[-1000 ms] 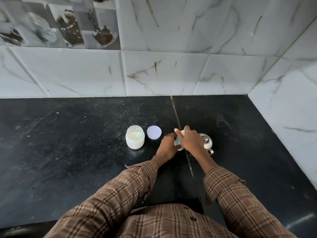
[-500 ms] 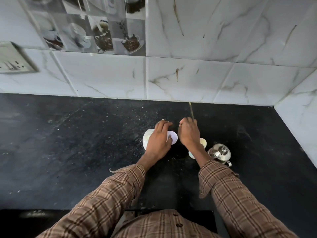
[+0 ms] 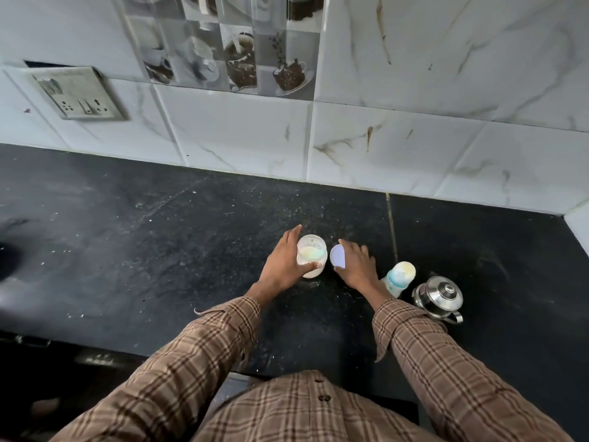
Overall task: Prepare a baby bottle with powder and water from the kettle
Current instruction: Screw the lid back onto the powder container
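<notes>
With the left hand [image 3: 282,266] curled around the open powder jar [image 3: 311,256] on the bench [image 3: 159,250] and the right hand [image 3: 355,266] pinching its lid [image 3: 338,257], recapping seems next; bottle [image 3: 398,277] and kettle [image 3: 438,296] stand just right.

Open white powder jar [image 3: 311,257], loose lid [image 3: 338,257] beside, upright uncapped baby bottle [image 3: 399,277], steel kettle [image 3: 438,298], apparently lidded.

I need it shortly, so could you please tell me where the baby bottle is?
In the head view, the baby bottle stands on the counter right of centre, between the right hand and the steel kettle.
</notes>
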